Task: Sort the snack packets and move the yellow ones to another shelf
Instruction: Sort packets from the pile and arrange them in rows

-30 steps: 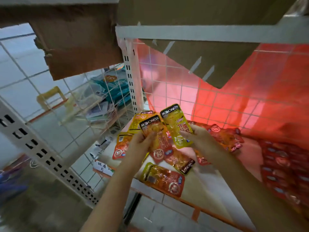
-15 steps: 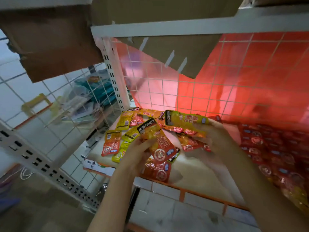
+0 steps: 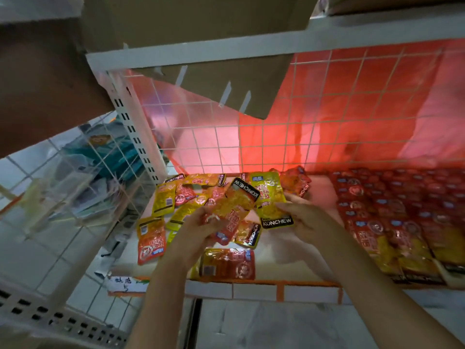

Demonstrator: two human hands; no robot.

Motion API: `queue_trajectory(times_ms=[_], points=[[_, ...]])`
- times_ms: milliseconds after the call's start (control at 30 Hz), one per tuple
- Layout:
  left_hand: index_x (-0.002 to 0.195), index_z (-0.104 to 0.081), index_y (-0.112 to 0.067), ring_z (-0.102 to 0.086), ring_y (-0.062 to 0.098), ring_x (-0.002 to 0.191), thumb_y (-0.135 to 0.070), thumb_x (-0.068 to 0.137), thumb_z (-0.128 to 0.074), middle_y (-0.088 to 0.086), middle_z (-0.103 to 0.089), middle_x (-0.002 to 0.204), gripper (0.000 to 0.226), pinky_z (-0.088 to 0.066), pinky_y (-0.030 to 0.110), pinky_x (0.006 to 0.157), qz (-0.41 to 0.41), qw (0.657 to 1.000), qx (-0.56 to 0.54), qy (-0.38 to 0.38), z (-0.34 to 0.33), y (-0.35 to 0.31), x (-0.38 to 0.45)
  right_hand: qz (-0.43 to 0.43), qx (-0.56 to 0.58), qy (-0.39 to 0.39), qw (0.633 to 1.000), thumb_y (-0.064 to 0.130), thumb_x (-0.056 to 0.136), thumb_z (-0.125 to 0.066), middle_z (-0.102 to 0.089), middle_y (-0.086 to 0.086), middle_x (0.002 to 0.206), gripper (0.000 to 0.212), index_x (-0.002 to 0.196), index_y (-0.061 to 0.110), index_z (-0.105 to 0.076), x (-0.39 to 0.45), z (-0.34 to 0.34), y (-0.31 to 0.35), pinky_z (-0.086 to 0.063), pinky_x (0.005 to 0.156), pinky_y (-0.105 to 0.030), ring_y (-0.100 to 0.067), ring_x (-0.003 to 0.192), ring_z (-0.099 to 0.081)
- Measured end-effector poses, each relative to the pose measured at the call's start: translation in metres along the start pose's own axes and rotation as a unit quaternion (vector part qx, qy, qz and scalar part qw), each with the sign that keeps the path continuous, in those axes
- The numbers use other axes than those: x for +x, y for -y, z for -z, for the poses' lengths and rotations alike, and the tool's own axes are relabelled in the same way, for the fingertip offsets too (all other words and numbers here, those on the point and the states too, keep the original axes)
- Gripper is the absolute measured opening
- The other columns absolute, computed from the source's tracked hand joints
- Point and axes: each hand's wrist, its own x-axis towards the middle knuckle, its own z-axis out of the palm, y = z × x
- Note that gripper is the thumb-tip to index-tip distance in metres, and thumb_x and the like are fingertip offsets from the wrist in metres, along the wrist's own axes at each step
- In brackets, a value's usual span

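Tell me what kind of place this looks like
Most likely a small shop or its stockroom. White metal shelving with a slotted post and wire grid back, neat rows of red snack packets, and a handwritten label on the shelf edge all suggest goods being stocked.

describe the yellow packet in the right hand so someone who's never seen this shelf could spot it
Look at the white shelf with loose snack packets in front of the wire grid. The right hand holds the yellow packet above that pile. It is plain yellow with its black band nearest the viewer, while the left hand holds an orange packet.
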Motion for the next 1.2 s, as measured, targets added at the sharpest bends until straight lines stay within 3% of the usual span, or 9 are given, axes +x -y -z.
queue_trajectory(times_ms=[133,267,367,500,700,833,900,1067,1200], points=[[0.078,-0.065,-0.018,-0.053,0.016,0.061,-0.009,0.074,-0.075,0.002,-0.059,0.069,0.014,-0.035,0.029,0.061,0.023,0.999,-0.031,-0.008,-0.002,-0.005,0.014,0.052,0.04,-0.056,0.996,0.004,0.086,-0.051,-0.073,-0.004,0.079,0.023,0.105,0.012,-0.06,-0.013,0.014,-0.007,-0.057,0.048,-0.028,-0.015,0.061,-0.069],[0.09,-0.064,-0.014,-0.056,0.01,0.068,-0.005,0.082,-0.067,-0.002,-0.063,0.075,0.013,-0.045,0.02,0.059,0.002,0.999,-0.047,0.017,-0.02,-0.008,0.029,0.078,0.038,-0.067,0.994,0.013,0.077,-0.065,-0.071,-0.007,0.095,0.034,0.111,0.014,-0.063,-0.034,0.031,-0.013,-0.058,0.061,-0.023,-0.013,0.074,-0.07],[0.089,-0.065,-0.011,-0.063,0.009,0.07,-0.002,0.085,-0.062,-0.004,-0.069,0.073,0.01,-0.051,0.021,0.066,-0.008,0.997,-0.06,0.042,-0.037,-0.009,0.037,0.078,0.05,-0.117,0.989,-0.006,0.088,-0.05,-0.073,-0.005,0.084,0.021,0.103,0.003,-0.062,-0.053,0.043,-0.015,-0.058,0.063,-0.02,-0.011,0.072,-0.071],[0.084,-0.066,-0.011,-0.062,0.007,0.056,-0.007,0.088,-0.06,-0.005,-0.069,0.065,0.008,-0.053,0.018,0.052,0.004,0.996,-0.043,0.076,-0.064,-0.004,0.045,0.088,0.037,-0.173,0.98,-0.016,0.087,-0.044,-0.074,-0.006,0.081,0.028,0.094,0.002,-0.064,-0.077,0.06,-0.021,-0.057,0.06,-0.021,-0.014,0.073,-0.072],[0.085,-0.066,-0.008,-0.062,0.012,0.05,-0.011,0.087,-0.061,0.0,-0.071,0.066,0.006,-0.047,0.02,0.042,-0.006,0.992,-0.004,0.124,-0.117,0.001,0.039,0.1,-0.047,-0.274,0.955,0.002,0.088,-0.058,-0.073,-0.012,0.094,0.014,0.096,-0.001,-0.068,-0.121,0.084,-0.016,-0.056,0.062,-0.022,-0.018,0.079,-0.071],[0.086,-0.068,-0.011,-0.067,0.015,0.069,-0.012,0.085,-0.065,0.0,-0.074,0.076,0.004,-0.055,0.029,0.069,-0.016,0.984,0.046,0.169,-0.172,0.005,0.032,0.118,-0.103,-0.33,0.931,0.005,0.086,-0.063,-0.067,-0.014,0.077,0.015,0.072,0.003,-0.07,-0.157,0.112,-0.002,-0.056,0.058,-0.023,-0.022,0.073,-0.066],[0.087,-0.069,-0.012,-0.066,0.019,0.08,-0.015,0.082,-0.068,0.0,-0.074,0.08,0.005,-0.052,0.037,0.082,-0.017,0.978,0.073,0.195,-0.208,0.01,0.025,0.125,-0.111,-0.353,0.921,0.006,0.084,-0.066,-0.066,-0.021,0.084,0.012,0.082,-0.006,-0.069,-0.18,0.131,0.007,-0.056,0.06,-0.023,-0.025,0.077,-0.067],[0.077,-0.064,-0.009,-0.048,0.009,0.052,-0.029,0.078,-0.073,-0.008,-0.054,0.056,0.021,-0.037,0.025,0.052,-0.044,0.965,0.117,0.229,-0.317,0.029,-0.002,0.151,-0.096,-0.409,0.895,0.003,0.081,-0.067,-0.072,-0.018,0.087,0.007,0.085,-0.003,-0.069,-0.256,0.199,0.037,-0.057,0.062,-0.022,-0.024,0.075,-0.071],[0.054,-0.063,-0.025,-0.051,-0.002,0.045,-0.027,0.084,-0.069,-0.019,-0.053,0.042,0.03,-0.038,0.025,0.059,-0.051,0.954,0.127,0.267,-0.41,0.048,-0.035,0.15,-0.092,-0.445,0.878,0.006,0.079,-0.069,-0.072,-0.019,0.087,0.016,0.089,-0.007,-0.068,-0.322,0.268,0.061,-0.059,0.075,-0.034,-0.03,0.082,-0.071]])
